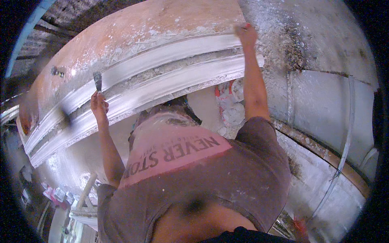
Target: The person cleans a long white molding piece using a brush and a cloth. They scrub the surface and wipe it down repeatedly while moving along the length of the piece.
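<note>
My left hand [99, 106] is closed round the handle of a putty knife [97, 79], its dark, plaster-smeared blade pointing away from me. This hand is over the long white plaster mouldings [174, 49], which run side by side along the near edge of the worktop. At the far right end of the mouldings, my right hand [247, 35] is closed, with a small red bit showing at its fingers. What it grips is too blurred to name.
The orange-brown worktop [133, 28] is spattered with white plaster. A small dark tool [58, 72] lies on its left part. Below the edge are red-and-white bags [231, 101]. A stained wall [320, 97] stands at the right, and pale bars [83, 202] at the lower left.
</note>
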Demonstrator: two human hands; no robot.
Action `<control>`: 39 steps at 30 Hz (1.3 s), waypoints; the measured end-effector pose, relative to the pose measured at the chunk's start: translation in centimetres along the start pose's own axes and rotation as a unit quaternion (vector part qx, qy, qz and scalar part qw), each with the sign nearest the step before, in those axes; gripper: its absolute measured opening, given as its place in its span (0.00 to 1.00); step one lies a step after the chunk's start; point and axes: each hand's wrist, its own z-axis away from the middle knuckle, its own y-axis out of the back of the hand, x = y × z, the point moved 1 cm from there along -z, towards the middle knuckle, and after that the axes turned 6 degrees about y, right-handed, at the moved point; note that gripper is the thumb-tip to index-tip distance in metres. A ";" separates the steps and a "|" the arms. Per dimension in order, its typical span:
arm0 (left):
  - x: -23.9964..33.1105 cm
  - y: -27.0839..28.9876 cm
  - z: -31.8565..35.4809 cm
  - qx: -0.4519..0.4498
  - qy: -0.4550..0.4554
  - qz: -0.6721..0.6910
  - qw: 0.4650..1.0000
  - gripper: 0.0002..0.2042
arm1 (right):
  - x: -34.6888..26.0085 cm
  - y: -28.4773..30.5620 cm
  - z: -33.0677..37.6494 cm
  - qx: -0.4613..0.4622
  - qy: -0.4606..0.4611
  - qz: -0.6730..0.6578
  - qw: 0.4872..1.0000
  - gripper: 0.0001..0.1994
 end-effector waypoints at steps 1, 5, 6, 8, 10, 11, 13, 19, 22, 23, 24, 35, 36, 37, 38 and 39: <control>0.4 -1.1 -0.5 -0.010 0.003 -0.014 1.000 0.16 | -0.6 -2.4 1.0 0.017 0.001 -0.146 0.989 0.14; 2.1 -5.2 -0.1 -0.040 -0.021 -0.051 0.998 0.16 | -13.0 -3.8 5.7 -0.216 0.068 -0.126 0.966 0.15; 2.2 -6.0 0.0 -0.052 -0.026 -0.065 0.996 0.17 | -10.5 -4.2 5.3 -0.168 0.030 -0.101 0.980 0.18; 2.7 -7.6 0.4 -0.062 -0.017 -0.079 0.995 0.16 | -1.8 -3.8 2.6 -0.091 -0.012 -0.072 0.993 0.21; 3.7 -9.0 0.8 -0.071 -0.010 -0.101 0.992 0.16 | 7.7 -1.3 0.1 -0.032 -0.027 -0.067 0.997 0.23; 4.1 -10.1 1.5 -0.058 0.021 -0.090 0.994 0.15 | 11.2 0.3 -1.4 0.027 -0.039 0.016 0.999 0.22; 4.3 -12.1 3.3 -0.043 0.038 -0.083 0.995 0.15 | 13.5 3.1 -3.2 0.078 -0.047 0.039 0.995 0.21; 0.7 -16.3 5.3 -0.122 0.025 -0.134 0.983 0.16 | 0.8 2.4 6.8 -0.160 -0.011 -0.108 0.981 0.22; 0.9 -19.2 6.6 -0.138 0.039 -0.205 0.968 0.16 | -3.8 3.9 12.9 -0.240 0.030 -0.210 0.947 0.16; 0.7 -19.6 6.8 -0.150 0.033 -0.203 0.967 0.16 | -1.1 2.5 14.1 -0.182 0.065 -0.270 0.943 0.14; 0.6 -19.4 6.8 -0.157 0.027 -0.202 0.966 0.16 | 4.3 1.7 13.3 -0.130 0.054 -0.271 0.952 0.14; 3.2 -6.9 5.6 -0.100 -0.019 -0.336 0.936 0.16 | 6.6 11.5 7.9 0.103 -0.053 0.031 0.993 0.08; 3.3 -4.7 4.5 -0.100 -0.054 -0.354 0.928 0.16 | 3.2 10.9 8.8 0.082 -0.062 0.029 0.994 0.05; 3.1 -2.1 3.2 -0.102 -0.091 -0.372 0.918 0.16 | 1.1 9.4 9.8 0.093 -0.006 -0.047 0.995 0.04; 3.2 0.3 1.9 -0.108 -0.128 -0.389 0.906 0.15 | -0.7 7.5 11.1 0.103 0.048 -0.119 0.986 0.04; 4.5 2.3 0.7 -0.145 -0.096 -0.417 0.892 0.15 | -3.2 5.9 12.5 0.097 0.014 -0.194 0.976 0.05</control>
